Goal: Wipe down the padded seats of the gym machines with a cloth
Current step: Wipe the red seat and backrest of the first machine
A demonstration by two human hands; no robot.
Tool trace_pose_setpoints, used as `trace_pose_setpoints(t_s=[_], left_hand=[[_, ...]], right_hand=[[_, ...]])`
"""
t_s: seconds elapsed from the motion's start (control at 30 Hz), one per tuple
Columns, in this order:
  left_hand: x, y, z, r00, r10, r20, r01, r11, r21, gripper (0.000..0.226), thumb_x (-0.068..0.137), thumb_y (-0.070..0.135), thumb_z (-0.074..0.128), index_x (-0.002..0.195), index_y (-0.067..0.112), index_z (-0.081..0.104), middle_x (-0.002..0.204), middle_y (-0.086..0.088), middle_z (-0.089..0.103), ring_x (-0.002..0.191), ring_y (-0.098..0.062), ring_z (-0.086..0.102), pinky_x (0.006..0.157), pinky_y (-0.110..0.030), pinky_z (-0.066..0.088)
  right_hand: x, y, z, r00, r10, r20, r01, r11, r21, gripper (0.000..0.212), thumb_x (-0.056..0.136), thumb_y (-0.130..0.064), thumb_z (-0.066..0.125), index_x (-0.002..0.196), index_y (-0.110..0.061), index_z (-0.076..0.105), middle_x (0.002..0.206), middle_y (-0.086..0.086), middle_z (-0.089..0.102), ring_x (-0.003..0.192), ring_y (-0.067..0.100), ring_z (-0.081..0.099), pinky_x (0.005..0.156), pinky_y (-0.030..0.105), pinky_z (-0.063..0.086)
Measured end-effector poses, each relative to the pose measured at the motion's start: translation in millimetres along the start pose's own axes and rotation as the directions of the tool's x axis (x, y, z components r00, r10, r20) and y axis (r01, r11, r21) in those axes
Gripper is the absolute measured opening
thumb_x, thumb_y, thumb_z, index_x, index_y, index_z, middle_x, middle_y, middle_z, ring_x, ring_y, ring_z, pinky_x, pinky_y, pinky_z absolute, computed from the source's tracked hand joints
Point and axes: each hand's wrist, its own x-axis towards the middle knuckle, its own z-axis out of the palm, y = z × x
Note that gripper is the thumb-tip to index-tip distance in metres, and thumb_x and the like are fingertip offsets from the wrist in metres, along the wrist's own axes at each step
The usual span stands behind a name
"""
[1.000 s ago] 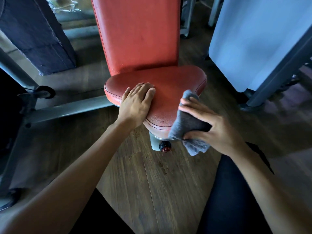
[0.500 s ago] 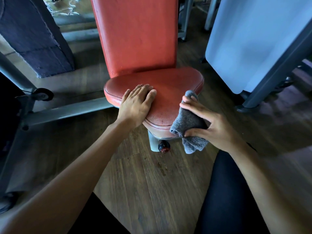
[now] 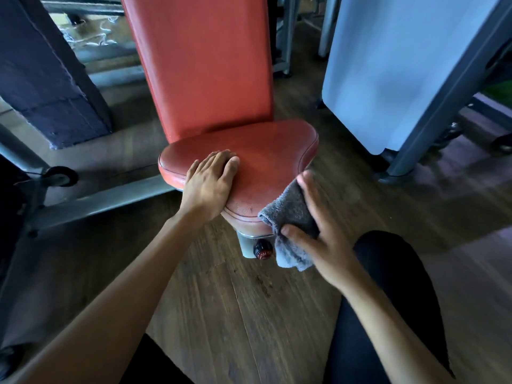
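The left hand (image 3: 207, 187) lies flat, fingers together, on the near left side of the red seat pad (image 3: 266, 151), while the right hand (image 3: 324, 245) clasps the grey cloth (image 3: 288, 209) between thumb and fingers against that pad's near right edge.

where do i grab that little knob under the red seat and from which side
Pinch the knob by its round rim, coming from the front-left. It sticks out toward you from the grey post under the red seat pad, and the grey cloth in the right hand hangs close on its right.
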Motion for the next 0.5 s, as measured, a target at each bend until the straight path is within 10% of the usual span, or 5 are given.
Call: trace_pose_setpoints(t_s=[0.17, 0.33, 0.43, 0.5], left_hand=[[12, 7, -7, 0.995, -0.055, 0.084, 0.049, 0.997, 0.063, 0.034, 0.103, 0.044, 0.035, 0.123, 0.024, 0.054, 0.139, 0.003, 0.053, 0.132, -0.020, 0.043, 0.114, -0.044, 0.024], [25, 34, 6, 0.991, -0.051, 0.127, 0.036, 0.993, 0.116, 0.039, 0.103, 0.041, 0.036, 0.131, 0.020, 0.053, 0.140, -0.004, 0.053, 0.135, -0.025, 0.042, 0.116, -0.046, 0.024], [24, 36, 9, 0.993, -0.085, 0.080, 0.076, 0.992, 0.105, 0.039, 0.103, 0.042, 0.036, 0.135, 0.026, 0.052, 0.145, 0.001, 0.050, 0.135, -0.022, 0.042, 0.115, -0.045, 0.027], [18, 32, 6, 0.994, -0.088, 0.061, 0.081, 0.991, 0.107, 0.039, 0.102, 0.042, 0.037, 0.136, 0.028, 0.051, 0.146, 0.004, 0.049, 0.136, -0.020, 0.041, 0.115, -0.044, 0.027]], right_hand=[[-12, -46, 37, 0.893, 0.409, -0.189, -0.351, 0.894, 0.277, 0.082, 0.090, -0.059, 0.037, 0.157, -0.025, 0.005, 0.161, -0.018, 0.001, 0.141, -0.014, 0.000, 0.101, -0.009, 0.000], [48, -23, 33, 0.834, 0.502, -0.231, -0.410, 0.843, 0.348, 0.058, 0.096, -0.054, 0.047, 0.140, -0.017, 0.045, 0.128, -0.007, 0.059, 0.121, 0.002, 0.053, 0.103, 0.012, 0.034], [68, -11, 26, 0.830, 0.533, -0.162, -0.432, 0.799, 0.418, 0.063, 0.092, -0.054, 0.046, 0.146, -0.022, 0.042, 0.145, -0.004, 0.050, 0.133, 0.014, 0.046, 0.113, 0.028, 0.030], [42, -23, 32, 0.843, 0.508, -0.176, -0.406, 0.816, 0.411, 0.053, 0.100, -0.041, 0.046, 0.149, -0.020, 0.038, 0.146, -0.009, 0.045, 0.133, 0.007, 0.042, 0.106, 0.014, 0.025]])
